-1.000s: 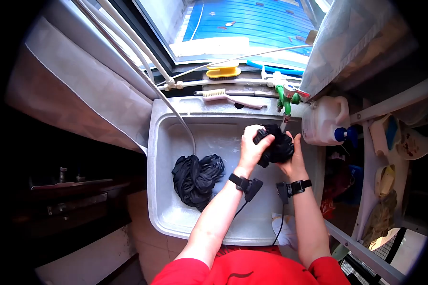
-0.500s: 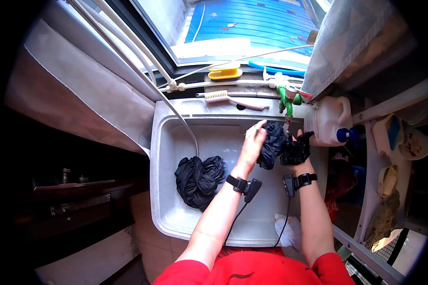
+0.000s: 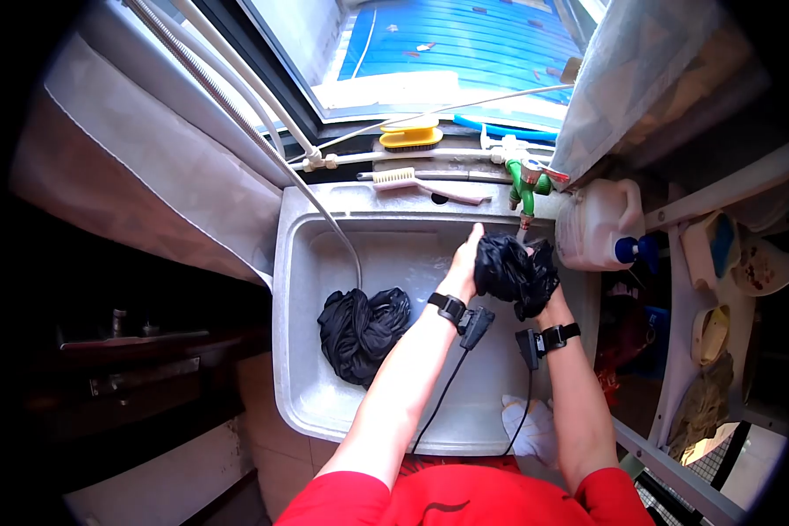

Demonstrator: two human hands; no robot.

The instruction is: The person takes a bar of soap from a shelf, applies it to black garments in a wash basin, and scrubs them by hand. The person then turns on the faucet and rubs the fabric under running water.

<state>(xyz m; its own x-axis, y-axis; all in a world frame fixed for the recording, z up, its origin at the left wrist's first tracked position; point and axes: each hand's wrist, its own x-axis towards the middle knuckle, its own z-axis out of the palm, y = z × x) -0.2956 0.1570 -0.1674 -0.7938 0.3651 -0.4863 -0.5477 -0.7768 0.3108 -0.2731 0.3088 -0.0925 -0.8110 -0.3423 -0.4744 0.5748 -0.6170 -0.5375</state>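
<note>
A wet-looking black cloth [image 3: 502, 267] is bunched between my hands under the green tap [image 3: 526, 180]. My left hand [image 3: 465, 265] presses against its left side, thumb up and fingers mostly hidden behind the fabric. Black fabric wraps over much of my right hand [image 3: 550, 302], which grips the bundle from the right. A stream seems to fall from the spout onto the cloth. Lower left in the grey sink [image 3: 285, 351], a second black cloth [image 3: 362, 336] lies in a heap. Both wrists wear black straps with small cabled devices.
Along the back ledge lie a white-bristled brush [image 3: 399, 180] and a yellow brush [image 3: 410, 136]. A whitish jug [image 3: 592, 228] with a blue pump [image 3: 633, 251] stands right of the sink. A grey hose [image 3: 342, 235] hangs into the basin. Shelving [image 3: 675, 351] is at far right.
My left hand has closed in on the cloth, and the bundle has gathered together between both hands. The heaped cloth in the sink stays put; the view shifted slightly.
</note>
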